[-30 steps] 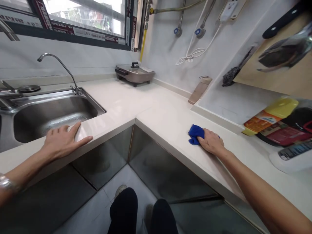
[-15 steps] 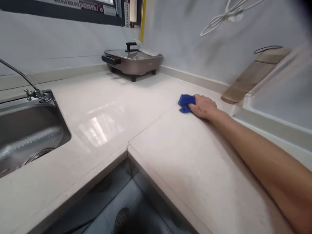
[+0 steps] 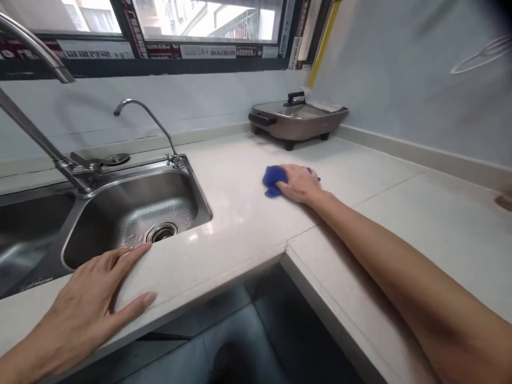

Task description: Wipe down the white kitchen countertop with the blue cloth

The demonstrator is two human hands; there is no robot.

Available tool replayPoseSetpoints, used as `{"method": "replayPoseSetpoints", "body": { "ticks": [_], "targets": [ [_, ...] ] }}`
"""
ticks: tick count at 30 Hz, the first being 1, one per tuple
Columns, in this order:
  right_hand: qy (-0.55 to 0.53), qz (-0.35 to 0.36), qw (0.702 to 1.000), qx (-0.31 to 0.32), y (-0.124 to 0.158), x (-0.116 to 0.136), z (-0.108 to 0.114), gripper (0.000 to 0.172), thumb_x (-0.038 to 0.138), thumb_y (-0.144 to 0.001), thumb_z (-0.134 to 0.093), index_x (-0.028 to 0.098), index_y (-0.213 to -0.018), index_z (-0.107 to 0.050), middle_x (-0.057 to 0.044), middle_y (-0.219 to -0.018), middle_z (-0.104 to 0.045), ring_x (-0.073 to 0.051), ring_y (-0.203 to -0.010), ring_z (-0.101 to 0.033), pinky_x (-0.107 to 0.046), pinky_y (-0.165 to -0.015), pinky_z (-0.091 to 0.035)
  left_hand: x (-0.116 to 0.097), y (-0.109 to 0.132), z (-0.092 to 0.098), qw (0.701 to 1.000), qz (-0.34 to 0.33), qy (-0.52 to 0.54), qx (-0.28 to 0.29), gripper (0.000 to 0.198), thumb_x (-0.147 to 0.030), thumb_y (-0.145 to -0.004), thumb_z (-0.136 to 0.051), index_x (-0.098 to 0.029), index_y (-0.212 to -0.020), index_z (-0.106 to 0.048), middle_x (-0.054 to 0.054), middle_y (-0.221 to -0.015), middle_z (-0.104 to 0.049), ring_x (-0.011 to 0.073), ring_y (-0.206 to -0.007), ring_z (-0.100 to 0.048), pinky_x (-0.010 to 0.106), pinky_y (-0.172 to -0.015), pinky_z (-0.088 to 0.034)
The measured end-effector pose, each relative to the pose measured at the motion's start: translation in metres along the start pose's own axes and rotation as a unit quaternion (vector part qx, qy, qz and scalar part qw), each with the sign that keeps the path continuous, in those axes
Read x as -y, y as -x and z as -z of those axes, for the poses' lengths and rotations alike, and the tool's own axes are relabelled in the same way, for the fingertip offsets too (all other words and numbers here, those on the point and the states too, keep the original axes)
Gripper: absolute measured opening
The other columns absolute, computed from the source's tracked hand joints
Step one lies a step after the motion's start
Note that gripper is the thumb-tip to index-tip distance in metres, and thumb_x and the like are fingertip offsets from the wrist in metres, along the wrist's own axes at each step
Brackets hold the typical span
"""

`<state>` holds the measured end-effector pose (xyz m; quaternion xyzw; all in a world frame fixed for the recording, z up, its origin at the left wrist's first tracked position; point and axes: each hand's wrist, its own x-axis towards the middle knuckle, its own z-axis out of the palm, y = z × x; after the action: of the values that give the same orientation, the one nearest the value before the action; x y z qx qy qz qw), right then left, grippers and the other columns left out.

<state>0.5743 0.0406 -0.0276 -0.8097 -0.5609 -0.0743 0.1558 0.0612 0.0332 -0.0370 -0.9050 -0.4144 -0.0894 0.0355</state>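
Note:
My right hand (image 3: 299, 182) presses a blue cloth (image 3: 274, 180) onto the white countertop (image 3: 236, 234), its fingers over the cloth, just left of the seam near the inner corner. Part of the cloth is hidden under the palm. At the lower left, my left hand (image 3: 94, 304) rests on the counter's front edge with thumb and fingers apart, holding nothing. It lies beside the front rim of the steel sink (image 3: 138, 197), whose basin is wet around the drain.
A brown electric pan (image 3: 300, 125) with a glass lid stands in the back corner. A large faucet (image 3: 36, 128) and a thin curved tap (image 3: 150, 114) rise behind the sink. A white cable (image 3: 482, 56) hangs on the right wall.
My right hand has carried the cloth across the seam to the left part of the counter. The view has turned left, and my left hand has come into sight on the counter edge.

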Motion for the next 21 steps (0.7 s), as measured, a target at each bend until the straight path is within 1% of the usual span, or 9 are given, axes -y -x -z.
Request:
{"method": "replayPoseSetpoints", "body": {
  "ticks": [2, 4, 7, 10, 12, 14, 17, 19, 21],
  "targets": [
    [-0.033, 0.092, 0.995, 0.002, 0.023, 0.027, 0.002, 0.058, 0.043, -0.090, -0.049, 0.021, -0.143, -0.056, -0.014, -0.145, -0.060, -0.038, -0.130, -0.051, -0.061, -0.113, -0.033, -0.004, 0.000, 0.004, 1.000, -0.004, 0.008, -0.010, 0.081, -0.073, -0.085, -0.055, -0.049, -0.158, -0.031, 0.002, -0.135, -0.062, 0.0288, -0.112, -0.062, 0.042, -0.090, -0.050],
    [-0.065, 0.171, 0.983, 0.001, 0.050, 0.039, 0.004, 0.058, 0.038, -0.088, -0.050, 0.021, -0.143, -0.057, -0.011, -0.147, -0.060, -0.036, -0.133, -0.051, -0.058, -0.114, -0.034, -0.006, 0.003, 0.005, 0.999, -0.017, 0.005, -0.035, 0.080, -0.071, -0.086, -0.055, -0.048, -0.159, -0.031, 0.002, -0.135, -0.062, 0.0282, -0.112, -0.062, 0.041, -0.088, -0.051],
    [-0.104, 0.264, 0.959, 0.005, 0.083, 0.039, 0.010, 0.065, 0.034, -0.082, -0.052, 0.022, -0.145, -0.057, -0.011, -0.150, -0.059, -0.036, -0.136, -0.051, -0.057, -0.115, -0.034, -0.003, 0.009, 0.001, 0.997, -0.046, -0.015, -0.062, 0.083, -0.067, -0.087, -0.057, -0.044, -0.161, -0.029, 0.002, -0.140, -0.060, 0.0272, -0.117, -0.061, 0.039, -0.091, -0.052],
    [-0.132, 0.327, 0.935, 0.027, 0.095, 0.037, 0.018, 0.069, 0.036, -0.079, -0.054, 0.023, -0.147, -0.056, -0.011, -0.151, -0.057, -0.036, -0.136, -0.052, -0.058, -0.117, -0.031, -0.003, 0.011, 0.001, 0.995, -0.068, -0.032, -0.071, 0.087, -0.066, -0.085, -0.060, -0.037, -0.162, -0.032, 0.005, -0.143, -0.058, 0.0276, -0.120, -0.060, 0.038, -0.093, -0.053],
    [-0.147, 0.350, 0.924, 0.051, 0.092, 0.040, 0.021, 0.071, 0.038, -0.079, -0.055, 0.023, -0.148, -0.056, -0.011, -0.152, -0.057, -0.037, -0.136, -0.052, -0.059, -0.119, -0.028, -0.006, 0.009, 0.004, 0.993, -0.077, -0.036, -0.084, 0.088, -0.065, -0.084, -0.062, -0.033, -0.161, -0.035, 0.008, -0.141, -0.059, 0.0271, -0.117, -0.061, 0.037, -0.090, -0.055],
    [-0.155, 0.364, 0.915, 0.083, 0.084, 0.047, 0.021, 0.072, 0.036, -0.076, -0.056, 0.024, -0.148, -0.056, -0.011, -0.153, -0.056, -0.037, -0.138, -0.051, -0.060, -0.121, -0.025, -0.010, 0.007, 0.010, 0.991, -0.079, -0.039, -0.098, 0.088, -0.065, -0.082, -0.064, -0.030, -0.159, -0.038, 0.010, -0.138, -0.060, 0.0263, -0.115, -0.063, 0.035, -0.088, -0.056],
    [-0.164, 0.375, 0.904, 0.125, 0.066, 0.065, 0.016, 0.074, 0.032, -0.074, -0.057, 0.025, -0.148, -0.056, -0.010, -0.153, -0.056, -0.036, -0.139, -0.049, -0.061, -0.122, -0.022, -0.013, 0.007, 0.015, 0.992, -0.072, -0.038, -0.093, 0.092, -0.066, -0.079, -0.066, -0.028, -0.158, -0.041, 0.010, -0.142, -0.059, 0.0265, -0.118, -0.063, 0.035, -0.089, -0.059],
    [-0.170, 0.370, 0.903, 0.140, 0.050, 0.080, 0.010, 0.072, 0.034, -0.076, -0.058, 0.024, -0.147, -0.057, -0.011, -0.154, -0.055, -0.035, -0.140, -0.048, -0.061, -0.123, -0.020, -0.008, 0.011, 0.011, 0.994, -0.063, -0.031, -0.084, 0.095, -0.067, -0.076, -0.068, -0.028, -0.158, -0.041, 0.009, -0.147, -0.057, 0.0275, -0.122, -0.062, 0.036, -0.090, -0.060],
    [-0.173, 0.355, 0.907, 0.147, 0.030, 0.097, 0.002, 0.071, 0.034, -0.077, -0.058, 0.024, -0.147, -0.057, -0.011, -0.155, -0.055, -0.035, -0.142, -0.046, -0.062, -0.124, -0.018, 0.000, 0.017, -0.001, 0.995, -0.053, -0.023, -0.077, 0.096, -0.069, -0.074, -0.069, -0.030, -0.158, -0.042, 0.009, -0.150, -0.056, 0.0285, -0.125, -0.061, 0.037, -0.091, -0.061]
  ]
}}
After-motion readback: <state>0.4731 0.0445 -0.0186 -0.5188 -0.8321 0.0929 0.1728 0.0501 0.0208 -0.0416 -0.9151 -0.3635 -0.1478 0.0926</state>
